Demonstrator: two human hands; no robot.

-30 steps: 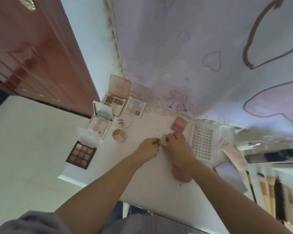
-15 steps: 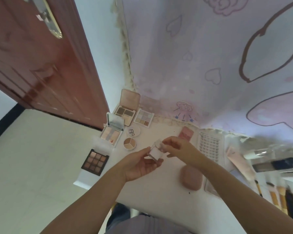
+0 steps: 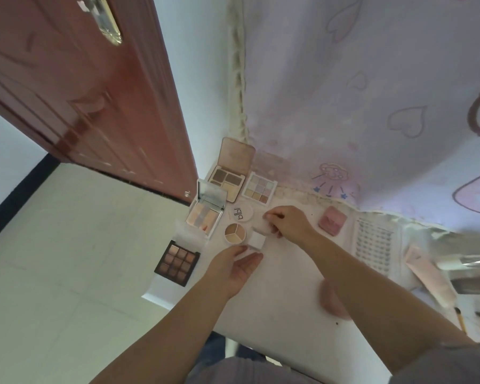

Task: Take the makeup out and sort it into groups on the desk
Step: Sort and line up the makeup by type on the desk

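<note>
The right hand pinches the lid of a small white compact; the left hand cups loosely beneath it, fingers relaxed; palettes lie just beyond; next, probably setting it among them.

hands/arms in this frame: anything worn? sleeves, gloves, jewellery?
Both forearms are bare up to the bottom edge of the picture. No gloves, and no ring, watch or bracelet shows on the left hand or the right hand. Grey fabric shows at the bottom edge between the arms, with more at the lower right corner; no sleeve is clearly visible.
</note>
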